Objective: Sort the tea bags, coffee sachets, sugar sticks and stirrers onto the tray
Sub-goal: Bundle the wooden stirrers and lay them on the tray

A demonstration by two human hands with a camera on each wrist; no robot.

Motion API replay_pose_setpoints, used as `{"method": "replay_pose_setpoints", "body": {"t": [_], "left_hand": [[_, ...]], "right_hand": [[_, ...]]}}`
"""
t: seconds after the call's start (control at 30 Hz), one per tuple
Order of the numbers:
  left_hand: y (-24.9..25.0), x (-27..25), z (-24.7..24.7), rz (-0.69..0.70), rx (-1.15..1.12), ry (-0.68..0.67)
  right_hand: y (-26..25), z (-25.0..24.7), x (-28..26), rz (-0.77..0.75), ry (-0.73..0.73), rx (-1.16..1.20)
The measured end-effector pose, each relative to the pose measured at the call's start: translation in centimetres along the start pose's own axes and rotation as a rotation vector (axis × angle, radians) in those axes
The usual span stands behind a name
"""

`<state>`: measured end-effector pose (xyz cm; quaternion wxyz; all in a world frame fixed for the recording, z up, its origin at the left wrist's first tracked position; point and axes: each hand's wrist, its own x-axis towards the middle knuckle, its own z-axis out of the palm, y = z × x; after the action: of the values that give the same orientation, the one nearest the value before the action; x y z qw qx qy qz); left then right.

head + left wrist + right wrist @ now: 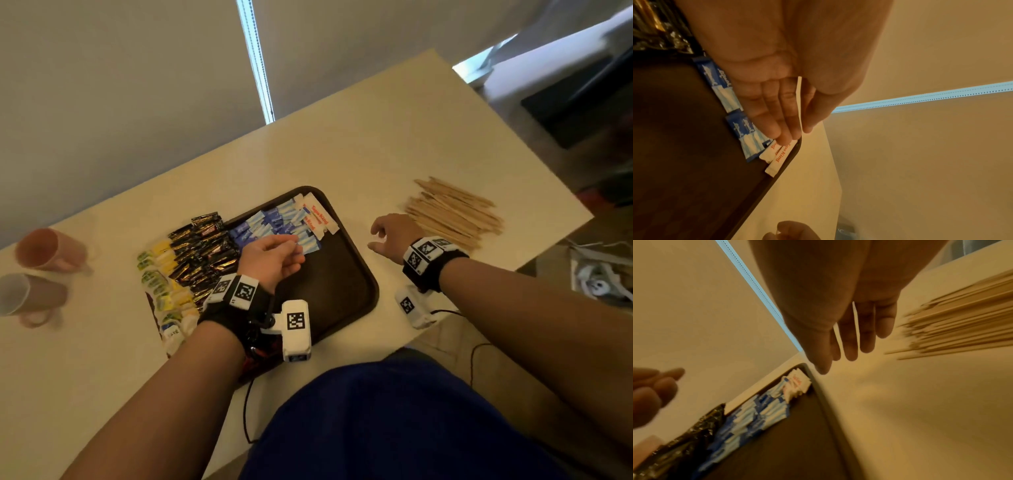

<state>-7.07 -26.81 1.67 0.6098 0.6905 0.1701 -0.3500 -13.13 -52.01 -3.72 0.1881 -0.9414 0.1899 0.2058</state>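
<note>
A dark brown tray (342,284) holds rows of tea bags (164,274), black coffee sachets (205,250), blue sugar sticks (274,219) and white red-printed sachets (318,214). My left hand (294,250) hovers over the sugar sticks and pinches a thin white sachet (799,104) between thumb and fingers. My right hand (383,236) hangs empty over the table, fingers relaxed (849,345), between the tray's right rim and a pile of wooden stirrers (452,212). The stirrers (962,324) lie on the table, off the tray.
Two mugs (51,250) (30,298) lie at the table's left end. The right half of the tray (684,146) is bare. The table's right edge (548,246) runs just behind the stirrers. A black cable (246,411) hangs over the front edge.
</note>
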Motion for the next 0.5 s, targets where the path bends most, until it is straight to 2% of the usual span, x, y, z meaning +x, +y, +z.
{"method": "replay_pose_setpoints", "body": {"t": [0.2,0.33,0.5], "left_hand": [[0.2,0.7,4.7,-0.014,0.039,0.012],[0.1,1.4,8.9,-0.033,0.054,0.008],[0.6,1.8,14.0,-0.058,0.082,0.018]], "right_hand": [[6.4,-1.4,0.8,0.107,0.035,-0.236],[12.1,-2.4,1.1,0.230,-0.074,-0.267],[16.9,-3.9,2.5,0.249,-0.150,-0.253]]}}
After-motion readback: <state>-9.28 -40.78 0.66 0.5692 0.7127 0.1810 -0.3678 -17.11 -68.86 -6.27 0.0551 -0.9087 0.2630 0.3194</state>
